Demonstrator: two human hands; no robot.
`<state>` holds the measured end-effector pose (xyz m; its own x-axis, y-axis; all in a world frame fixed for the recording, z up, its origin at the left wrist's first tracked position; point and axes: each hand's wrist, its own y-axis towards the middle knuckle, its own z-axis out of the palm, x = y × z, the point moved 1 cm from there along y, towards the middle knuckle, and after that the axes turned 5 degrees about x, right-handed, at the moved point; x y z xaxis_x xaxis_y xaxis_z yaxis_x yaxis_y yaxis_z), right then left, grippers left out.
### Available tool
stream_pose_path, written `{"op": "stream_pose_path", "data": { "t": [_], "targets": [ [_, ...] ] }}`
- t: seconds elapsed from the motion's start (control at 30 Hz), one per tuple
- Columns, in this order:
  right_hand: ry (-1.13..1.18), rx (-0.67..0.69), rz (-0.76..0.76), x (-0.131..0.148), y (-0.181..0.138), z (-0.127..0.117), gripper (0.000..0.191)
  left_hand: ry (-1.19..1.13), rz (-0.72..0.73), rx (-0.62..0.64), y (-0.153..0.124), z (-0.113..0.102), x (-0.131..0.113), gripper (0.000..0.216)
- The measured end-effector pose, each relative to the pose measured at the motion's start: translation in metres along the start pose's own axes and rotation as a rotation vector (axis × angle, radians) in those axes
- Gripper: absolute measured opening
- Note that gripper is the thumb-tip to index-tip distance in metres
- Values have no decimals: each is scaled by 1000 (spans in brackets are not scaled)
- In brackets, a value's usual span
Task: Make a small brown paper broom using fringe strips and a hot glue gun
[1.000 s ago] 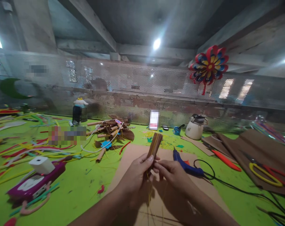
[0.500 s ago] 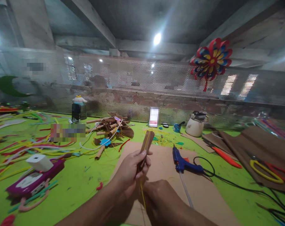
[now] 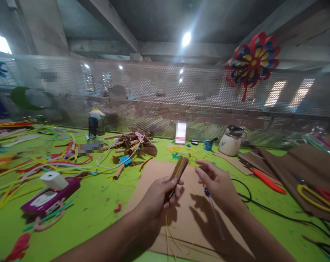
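Observation:
My left hand [image 3: 163, 193] is closed around a narrow folded strip of brown paper [image 3: 180, 168], held upright and leaning right over the cardboard sheet. A yellow string [image 3: 167, 229] runs along the paper, and its loose ends dangle below the hand. To the right, my right hand [image 3: 215, 180] hovers with fingers apart and slightly curled, nothing visible in it. It covers most of the blue glue gun [image 3: 207, 192], whose clear glue stick [image 3: 217, 220] shows beneath the palm. Under both hands lies the tan cardboard sheet [image 3: 143, 189].
Rolled brown paper pieces [image 3: 134, 143] are heaped at back left. A purple power strip [image 3: 51, 198] with a white charger sits left, among colourful pipe cleaners. On the right are a white kettle [image 3: 230, 142], an orange-handled knife [image 3: 268, 181], scissors [image 3: 314, 198] and a black cord [image 3: 276, 211].
My right hand has left the lower end of the paper, moving up and right to above the glue gun, and its fingers have spread. The view has shifted slightly left.

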<state>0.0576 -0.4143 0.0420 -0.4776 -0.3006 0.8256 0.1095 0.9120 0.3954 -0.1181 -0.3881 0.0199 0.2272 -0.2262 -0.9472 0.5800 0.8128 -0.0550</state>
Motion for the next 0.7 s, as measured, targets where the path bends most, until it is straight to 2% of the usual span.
{"op": "stream_pose_path", "data": {
  "t": [0.07,0.17,0.4,0.53,0.7],
  "targets": [
    [163,14,67,-6,2,9,51,11,4,26,-1,4,5,26],
    [250,7,104,-7,2,21,57,47,-1,63,-2,7,12,25],
    [349,-44,95,-3,1,15,37,7,-88,127,-7,15,16,24],
    [344,-81,115,-8,4,8,36,-103,-125,239,-11,18,17,24],
    [343,-109,124,-10,7,5,36,-118,-155,291,-10,16,16,23]
  ]
}}
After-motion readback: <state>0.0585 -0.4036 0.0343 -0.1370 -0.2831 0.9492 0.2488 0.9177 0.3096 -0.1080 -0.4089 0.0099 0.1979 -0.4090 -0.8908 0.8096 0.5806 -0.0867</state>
